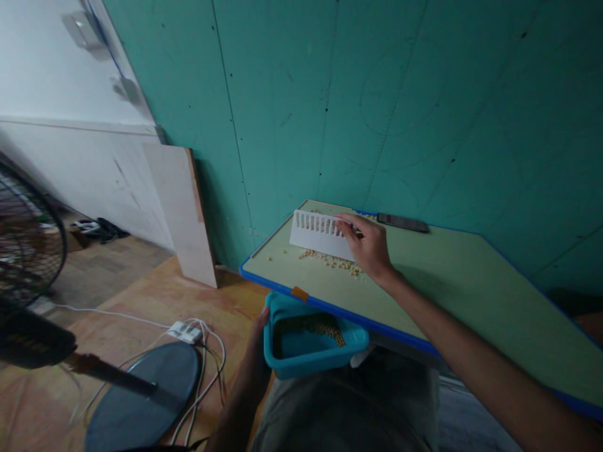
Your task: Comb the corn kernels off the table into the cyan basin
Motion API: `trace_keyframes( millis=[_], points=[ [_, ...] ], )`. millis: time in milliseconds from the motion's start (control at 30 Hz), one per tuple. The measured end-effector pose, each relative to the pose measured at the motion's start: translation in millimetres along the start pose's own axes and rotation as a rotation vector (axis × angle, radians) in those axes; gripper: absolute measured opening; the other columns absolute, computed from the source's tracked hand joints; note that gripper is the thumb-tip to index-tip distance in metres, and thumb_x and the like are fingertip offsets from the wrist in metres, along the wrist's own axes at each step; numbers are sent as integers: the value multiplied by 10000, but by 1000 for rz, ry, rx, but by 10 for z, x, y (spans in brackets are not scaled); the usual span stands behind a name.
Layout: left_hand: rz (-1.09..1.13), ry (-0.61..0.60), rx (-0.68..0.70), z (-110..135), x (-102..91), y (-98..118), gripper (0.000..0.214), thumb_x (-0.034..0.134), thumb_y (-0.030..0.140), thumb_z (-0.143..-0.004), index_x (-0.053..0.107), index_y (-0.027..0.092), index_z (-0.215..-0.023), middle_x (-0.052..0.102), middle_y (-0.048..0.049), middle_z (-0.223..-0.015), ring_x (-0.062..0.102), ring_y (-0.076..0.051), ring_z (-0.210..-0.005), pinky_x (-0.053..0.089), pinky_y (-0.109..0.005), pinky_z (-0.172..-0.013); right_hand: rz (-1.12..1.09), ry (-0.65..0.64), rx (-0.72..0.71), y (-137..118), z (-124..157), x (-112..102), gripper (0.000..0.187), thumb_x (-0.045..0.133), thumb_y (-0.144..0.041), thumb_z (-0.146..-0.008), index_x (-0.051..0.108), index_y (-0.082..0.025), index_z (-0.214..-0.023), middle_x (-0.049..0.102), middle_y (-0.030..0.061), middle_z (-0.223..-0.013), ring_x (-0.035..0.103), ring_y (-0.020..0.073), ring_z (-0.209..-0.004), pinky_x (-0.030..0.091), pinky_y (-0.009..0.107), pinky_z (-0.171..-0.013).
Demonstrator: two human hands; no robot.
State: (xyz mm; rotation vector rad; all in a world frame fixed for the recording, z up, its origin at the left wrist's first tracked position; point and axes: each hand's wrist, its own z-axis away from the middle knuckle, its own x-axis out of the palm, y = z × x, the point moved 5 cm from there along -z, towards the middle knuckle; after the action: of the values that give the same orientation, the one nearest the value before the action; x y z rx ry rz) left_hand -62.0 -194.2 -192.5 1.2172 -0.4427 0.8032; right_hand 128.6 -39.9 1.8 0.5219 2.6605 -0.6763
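My right hand grips the right end of a white slotted plastic panel, which stands on edge on the pale green tabletop. Small yellowish beans or kernels lie scattered along the panel's near side, and a few more show behind it. Just below the table's blue edge, my left hand holds a teal plastic tub by its left side. Some of the same kernels sit inside the tub. Most of my left hand's fingers are hidden by the tub.
A dark phone-like slab lies at the table's back edge against the green wall. On the left are a standing fan, its round base, a power strip with loose cables, and a leaning board.
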Motion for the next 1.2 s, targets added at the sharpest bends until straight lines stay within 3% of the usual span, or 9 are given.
trace_keyframes(
  millis=[300,600,900,1033,1200],
  points=[
    [-26,2,2,73,29,11,646,645,561,-858,634,130,-1340,804,-136,-1114,698,-356,-1160,444,-490,-1123,-62,-21,37,-39,33,64,276,576,-407,-977,749,-248,-1123,780,61,-1050,737,205,-858,600,342,-758],
    [16,-45,20,-107,-105,-42,603,642,522,-867,645,154,-1345,800,-125,-1135,719,-363,-1115,448,-537,-1115,-77,-30,19,-100,48,106,251,601,-371,-969,752,-246,-1125,777,56,-1080,739,202,-903,600,338,-802],
    [-34,-46,56,8,11,6,527,627,531,-878,690,171,-1257,802,-110,-1137,739,-323,-1064,530,-483,-1028,-99,-29,29,-115,44,130,249,605,-365,-969,752,-239,-1124,776,60,-1084,741,201,-912,601,343,-814],
    [-50,-1,39,36,49,4,514,643,548,-859,712,159,-1189,825,-98,-1032,751,-317,-1022,520,-469,-1045,-95,-38,17,-131,46,148,246,610,-363,-965,755,-242,-1123,777,58,-1083,742,205,-925,599,346,-831],
    [-63,-3,33,119,142,22,562,612,562,-876,683,164,-1266,816,-100,-1089,693,-325,-1175,483,-453,-1093,-98,-41,17,-142,49,151,248,605,-360,-967,755,-243,-1126,779,54,-1073,741,199,-904,599,341,-824]
  ],
)
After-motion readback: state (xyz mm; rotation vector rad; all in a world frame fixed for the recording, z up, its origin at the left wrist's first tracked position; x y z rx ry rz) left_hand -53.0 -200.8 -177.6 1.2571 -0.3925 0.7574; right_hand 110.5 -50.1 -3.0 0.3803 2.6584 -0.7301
